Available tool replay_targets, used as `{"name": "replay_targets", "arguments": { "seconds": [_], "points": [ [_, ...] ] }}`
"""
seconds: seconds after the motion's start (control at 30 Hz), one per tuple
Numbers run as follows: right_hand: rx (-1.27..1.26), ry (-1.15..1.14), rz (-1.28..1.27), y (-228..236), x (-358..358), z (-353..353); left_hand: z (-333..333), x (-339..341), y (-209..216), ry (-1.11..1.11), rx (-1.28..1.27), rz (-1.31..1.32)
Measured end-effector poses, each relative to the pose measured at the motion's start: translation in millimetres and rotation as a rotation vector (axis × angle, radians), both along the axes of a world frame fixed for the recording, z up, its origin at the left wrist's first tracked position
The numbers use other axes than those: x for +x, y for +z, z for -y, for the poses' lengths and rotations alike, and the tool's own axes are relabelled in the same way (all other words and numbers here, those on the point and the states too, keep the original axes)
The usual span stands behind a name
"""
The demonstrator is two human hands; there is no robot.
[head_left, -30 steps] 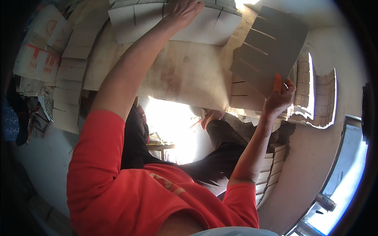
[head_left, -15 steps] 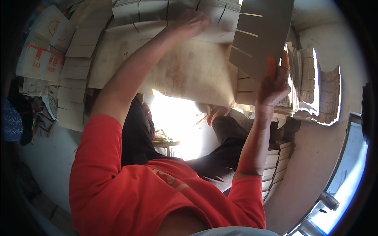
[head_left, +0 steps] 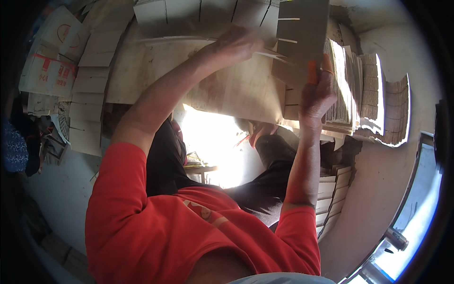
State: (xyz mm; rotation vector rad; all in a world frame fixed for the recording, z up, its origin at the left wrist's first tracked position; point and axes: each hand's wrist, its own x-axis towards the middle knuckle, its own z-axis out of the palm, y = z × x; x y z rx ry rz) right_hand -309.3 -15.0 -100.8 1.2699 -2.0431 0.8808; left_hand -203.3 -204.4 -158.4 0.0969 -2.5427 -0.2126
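My right hand (head_left: 319,98), with orange covers on its thumb and a finger, grips the lower end of an upright grey slotted cardboard sheet (head_left: 303,42). Slots cut into that sheet's left edge let light through. Left of it, my left hand (head_left: 239,45) is closed on a long cardboard strip (head_left: 273,54), seen almost edge-on and somewhat blurred. The strip's right end lies close to the sheet's left edge. Both pieces are above a pale wooden board (head_left: 227,87). My left fingertips are partly hidden by the hand itself.
Slotted cardboard pieces (head_left: 184,13) stand along the board's far side. More cardboard stacks (head_left: 347,87) rise at the right, by the wall. Overlapping cardboard sheets (head_left: 87,90) and a white carton with red print (head_left: 49,71) are at the left. My legs are below the board.
My right hand and its sheet have shifted left. My left hand has moved slightly right and nearer, and its strip has turned from showing its slotted face to nearly edge-on.
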Motion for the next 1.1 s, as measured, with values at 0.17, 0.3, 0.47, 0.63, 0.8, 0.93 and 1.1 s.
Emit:
{"name": "replay_targets", "arguments": {
  "seconds": [0.17,0.3,0.47,0.63,0.8,0.93,1.1],
  "points": [
    [0.07,0.039,0.22,-11,5,-1,-21,9,6,-0.066,-0.012,-0.014],
    [0.057,0.045,0.235,-10,6,-4,-31,14,0,-0.046,-0.005,0.127],
    [0.031,0.077,0.236,-16,7,-3,-35,16,-2,-0.035,0.128,0.097],
    [0.183,-0.009,0.388,-30,13,-3,-57,26,20,-0.081,0.145,0.066],
    [0.173,-0.01,0.457,-26,19,-8,-47,35,32,-0.151,0.222,-0.076],
    [0.028,0.018,0.393,-29,19,-8,-10,16,61,0.16,0.235,0.053],
    [0.029,0.049,0.334,-28,21,-3,71,-39,9,0.455,-0.268,-0.049]
  ]
}}
